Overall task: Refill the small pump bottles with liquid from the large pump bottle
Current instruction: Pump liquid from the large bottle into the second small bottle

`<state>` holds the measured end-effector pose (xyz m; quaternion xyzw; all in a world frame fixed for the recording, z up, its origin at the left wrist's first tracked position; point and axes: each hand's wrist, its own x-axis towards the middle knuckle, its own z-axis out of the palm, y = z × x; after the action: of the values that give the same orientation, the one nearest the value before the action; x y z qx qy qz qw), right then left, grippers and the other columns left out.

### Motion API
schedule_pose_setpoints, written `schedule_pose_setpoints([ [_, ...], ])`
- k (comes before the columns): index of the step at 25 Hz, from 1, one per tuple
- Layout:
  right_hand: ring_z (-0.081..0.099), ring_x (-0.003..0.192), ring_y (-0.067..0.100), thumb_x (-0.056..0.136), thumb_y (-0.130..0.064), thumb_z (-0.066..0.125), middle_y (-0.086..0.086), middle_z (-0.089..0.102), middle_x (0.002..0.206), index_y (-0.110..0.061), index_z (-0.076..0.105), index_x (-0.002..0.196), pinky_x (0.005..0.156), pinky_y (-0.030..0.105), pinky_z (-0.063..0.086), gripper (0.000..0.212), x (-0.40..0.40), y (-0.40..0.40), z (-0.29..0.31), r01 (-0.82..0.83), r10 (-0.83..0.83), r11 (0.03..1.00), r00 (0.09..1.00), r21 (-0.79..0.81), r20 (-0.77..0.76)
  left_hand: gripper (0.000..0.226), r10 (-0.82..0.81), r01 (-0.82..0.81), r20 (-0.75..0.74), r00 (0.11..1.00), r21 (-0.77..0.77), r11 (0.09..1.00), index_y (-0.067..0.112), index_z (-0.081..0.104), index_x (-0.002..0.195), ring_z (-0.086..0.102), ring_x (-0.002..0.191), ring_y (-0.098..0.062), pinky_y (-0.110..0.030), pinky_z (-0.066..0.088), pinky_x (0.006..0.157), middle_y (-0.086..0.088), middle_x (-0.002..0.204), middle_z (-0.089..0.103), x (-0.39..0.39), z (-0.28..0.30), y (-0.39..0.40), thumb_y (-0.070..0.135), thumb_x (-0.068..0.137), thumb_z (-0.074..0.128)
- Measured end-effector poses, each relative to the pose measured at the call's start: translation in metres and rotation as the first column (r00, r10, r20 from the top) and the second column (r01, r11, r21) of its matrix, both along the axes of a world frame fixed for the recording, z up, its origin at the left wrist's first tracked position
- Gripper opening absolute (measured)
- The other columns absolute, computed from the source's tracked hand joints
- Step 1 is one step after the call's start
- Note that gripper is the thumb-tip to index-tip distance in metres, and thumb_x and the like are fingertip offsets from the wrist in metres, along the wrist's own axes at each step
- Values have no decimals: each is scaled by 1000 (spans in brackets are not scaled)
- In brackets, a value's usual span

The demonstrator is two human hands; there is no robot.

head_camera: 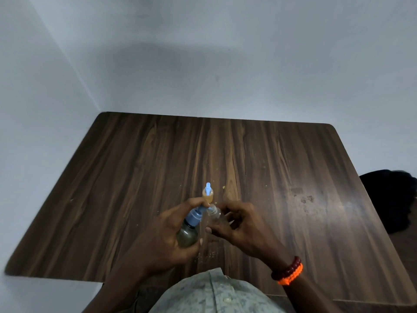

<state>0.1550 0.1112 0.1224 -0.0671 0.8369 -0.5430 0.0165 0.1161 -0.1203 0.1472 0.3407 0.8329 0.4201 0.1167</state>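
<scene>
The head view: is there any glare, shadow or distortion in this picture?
Head view: a pale sheen of glare lies on the right part of the table; a broad soft shadow falls on the wall above it; the wide lens bends the table's edges; the hands and bottles look slightly soft.

Nothing to read here: no label, brand, number or sign shows on the large dark pump bottle with the blue pump head [188, 231], nor anywhere on the brown wood-grain worktop [158, 159].
</scene>
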Motion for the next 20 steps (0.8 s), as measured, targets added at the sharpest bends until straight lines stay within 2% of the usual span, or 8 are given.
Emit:
schedule_pose_setpoints([
  [3, 77, 80, 13, 88, -31, 84, -2, 78, 96, -16, 75, 109, 67, 32, 65, 28, 1, -4, -2, 33, -33, 999, 999, -13, 10, 73, -1, 1, -19, 1000, -26, 1000, 51, 39, 145, 68, 102, 4, -18, 58, 84, 28, 126, 61, -2, 4, -1, 43, 83, 76],
  [5, 76, 79, 14, 87, -34, 84, -2, 78, 95, -17, 75, 107, 66, 30, 63, 28, 0, -3, -1, 53, -53, 998, 998, -24, 17, 81, 0, -1, -26, 1000, -36, 999, 53, 32, 150, 68, 104, 5, -22, 59, 87, 28, 130, 60, -2, 5, -1, 45, 83, 76],
  [7, 76, 80, 13, 86, -37, 84, -3, 78, 95, -17, 75, 107, 65, 25, 61, 30, -1, -1, 0, 48, -48, 999, 999, -17, 9, 83, -16, 15, -1, 1000, -32, 999, 52, 31, 150, 69, 99, 5, -20, 60, 84, 30, 126, 61, -2, 5, -2, 42, 82, 78],
  [11, 77, 83, 14, 87, -38, 83, -4, 78, 101, -17, 75, 112, 68, 37, 65, 33, 1, -5, 0, 18, -18, 1000, 1000, -15, -7, 73, -24, 24, 2, 1000, -22, 999, 47, 40, 143, 70, 88, 4, -15, 57, 75, 30, 112, 64, -2, 3, -3, 37, 82, 79],
  [14, 76, 78, 14, 86, -40, 83, -5, 77, 93, -19, 75, 107, 65, 31, 64, 31, 1, -7, -1, 57, -56, 997, 998, -44, 3, 80, 1, -2, -25, 1000, -27, 1000, 49, 34, 150, 68, 96, 7, -20, 60, 82, 34, 124, 60, -2, 4, -1, 42, 82, 75],
  [16, 76, 77, 14, 86, -39, 84, -5, 76, 90, -20, 75, 104, 63, 25, 61, 28, 0, -6, 0, 60, -61, 997, 998, -42, -3, 86, -8, 8, -11, 1000, -34, 999, 51, 29, 153, 69, 97, 5, -23, 61, 83, 29, 129, 61, -2, 5, -2, 41, 81, 75],
  [18, 75, 78, 15, 86, -39, 85, -5, 77, 90, -19, 75, 103, 63, 23, 59, 28, 0, -4, 0, 59, -59, 998, 998, -34, -3, 87, -19, 19, 3, 1000, -47, 999, 50, 30, 152, 70, 97, 3, -25, 62, 83, 25, 127, 63, -2, 4, -3, 39, 81, 77],
  [20, 76, 81, 15, 86, -39, 84, -4, 78, 95, -18, 76, 106, 64, 27, 62, 31, 1, -3, -1, 38, -38, 999, 999, -22, -8, 81, -20, 20, 15, 1000, -50, 999, 48, 36, 148, 71, 91, -1, -25, 62, 79, 22, 119, 66, -1, 3, -4, 34, 81, 78],
])
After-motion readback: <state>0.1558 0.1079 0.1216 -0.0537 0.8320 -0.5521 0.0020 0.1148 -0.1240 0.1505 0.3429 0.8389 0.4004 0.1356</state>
